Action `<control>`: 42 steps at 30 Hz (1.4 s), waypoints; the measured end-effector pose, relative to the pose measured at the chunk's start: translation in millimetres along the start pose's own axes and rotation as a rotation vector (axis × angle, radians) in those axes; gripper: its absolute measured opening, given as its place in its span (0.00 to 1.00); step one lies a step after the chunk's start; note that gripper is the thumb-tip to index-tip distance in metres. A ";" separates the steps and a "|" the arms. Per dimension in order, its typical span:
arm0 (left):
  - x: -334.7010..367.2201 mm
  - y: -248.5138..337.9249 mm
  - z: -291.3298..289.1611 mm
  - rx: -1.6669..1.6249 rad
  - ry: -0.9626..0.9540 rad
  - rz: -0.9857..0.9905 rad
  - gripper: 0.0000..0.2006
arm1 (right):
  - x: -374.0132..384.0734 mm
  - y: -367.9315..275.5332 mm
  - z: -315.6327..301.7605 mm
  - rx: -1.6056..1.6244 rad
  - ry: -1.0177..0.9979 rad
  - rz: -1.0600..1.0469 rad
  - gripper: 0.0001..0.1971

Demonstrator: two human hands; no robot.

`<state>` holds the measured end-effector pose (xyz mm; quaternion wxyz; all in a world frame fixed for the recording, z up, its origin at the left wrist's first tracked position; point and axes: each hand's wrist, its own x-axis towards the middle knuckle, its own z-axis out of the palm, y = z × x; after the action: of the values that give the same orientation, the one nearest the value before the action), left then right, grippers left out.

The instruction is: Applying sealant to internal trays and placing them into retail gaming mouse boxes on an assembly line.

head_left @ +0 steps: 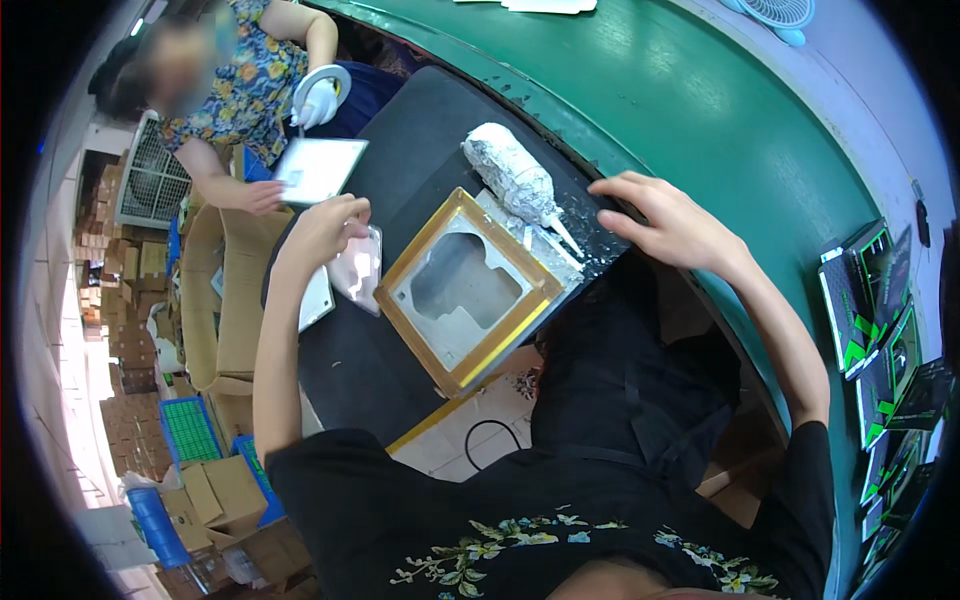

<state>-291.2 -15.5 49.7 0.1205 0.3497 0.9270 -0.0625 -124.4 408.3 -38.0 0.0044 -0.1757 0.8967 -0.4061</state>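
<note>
Hands work over a black mat (400, 370) on the edge of a green table (700, 110). The left hand (325, 230) is curled, its fingers pinching the top edge of a clear plastic bag (357, 270) that hangs just left of a square frame (465, 290) with yellow-brown borders and a grey tray with a shaped hollow inside. The right hand (665, 220) rests flat at the mat's far right edge, fingers spread and holding nothing. Between the right hand and the frame lies a roller wrapped in silvery foil (510, 175), its thin handle pointing toward the frame. Across the mat a co-worker in a flowered top holds a flat white square panel (320, 168) with a bare hand (262, 196) and a white-gloved hand (318, 102). Black flat packages with green markings (880, 330) are stacked at the right rim of the table. Brown cardboard boxes (130, 330) pile up on the left, with a blue crate (190, 428) beside them.
</note>
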 end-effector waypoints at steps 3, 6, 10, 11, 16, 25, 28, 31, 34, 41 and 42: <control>-33.0 60.3 -19.2 0.405 0.287 0.114 0.09 | 41.6 20.1 17.3 0.155 -0.007 0.083 0.23; -65.9 104.0 -31.3 0.406 0.402 0.089 0.09 | 77.5 19.9 43.9 0.071 0.107 0.080 0.30; -96.4 125.4 -26.3 0.368 0.726 -0.061 0.06 | 128.6 2.0 62.1 -0.106 0.020 0.278 0.43; -96.5 129.9 -8.5 -0.082 0.755 -0.286 0.04 | 138.3 0.9 66.0 -0.171 -0.064 0.321 0.43; -90.6 131.2 103.1 -1.384 0.833 -0.569 0.07 | 166.7 33.9 66.7 0.073 -0.092 0.378 0.38; -86.0 130.5 124.6 -1.714 0.518 -0.720 0.07 | 95.4 -29.6 -55.7 0.778 0.310 -0.106 0.30; -91.1 123.3 123.1 -1.666 0.409 -0.748 0.08 | 83.0 -80.5 -28.2 0.789 0.215 -0.231 0.25; -93.2 125.5 124.8 -1.699 0.441 -0.712 0.07 | 90.0 -80.7 16.6 1.005 0.166 -0.247 0.29; -90.3 130.2 123.8 -1.702 0.476 -0.744 0.06 | 97.0 -85.7 40.2 1.194 0.095 -0.154 0.32; -84.1 130.4 123.6 -1.726 0.470 -0.738 0.06 | 119.4 -84.0 88.2 1.147 -0.023 -0.130 0.32; -82.9 129.0 123.8 -1.732 0.467 -0.735 0.06 | 127.3 -83.1 90.4 1.144 -0.006 -0.083 0.31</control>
<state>-123.2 3.6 -51.5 0.1222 -0.1680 0.7038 0.6793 -204.3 251.4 -20.8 0.0854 -0.1815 0.5265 -0.8262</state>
